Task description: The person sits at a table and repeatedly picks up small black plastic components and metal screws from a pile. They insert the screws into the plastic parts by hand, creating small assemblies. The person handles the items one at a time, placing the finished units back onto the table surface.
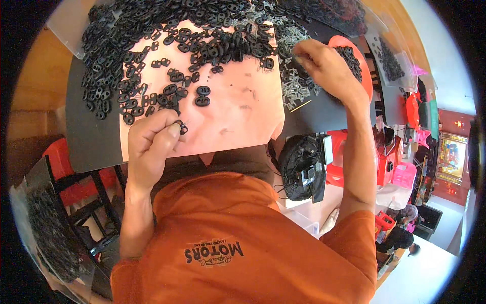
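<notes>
My left hand is closed near the front edge of the pink sheet, pinching a small black cord lock piece between thumb and forefinger. Two similar black oval pieces lie together on the sheet, just beyond that hand. Farther right, my right hand reaches over a pile of small grey springs. Its fingers are curled together at the pile; whatever is between the tips is hidden. Many black two-holed cord lock parts cover the far and left sides of the sheet.
A red-orange plate with small black parts stands beside my right wrist. A thin yellow stick lies below the springs on the dark table. Clear plastic bins border the table. A black bag is below, and people sit at far right.
</notes>
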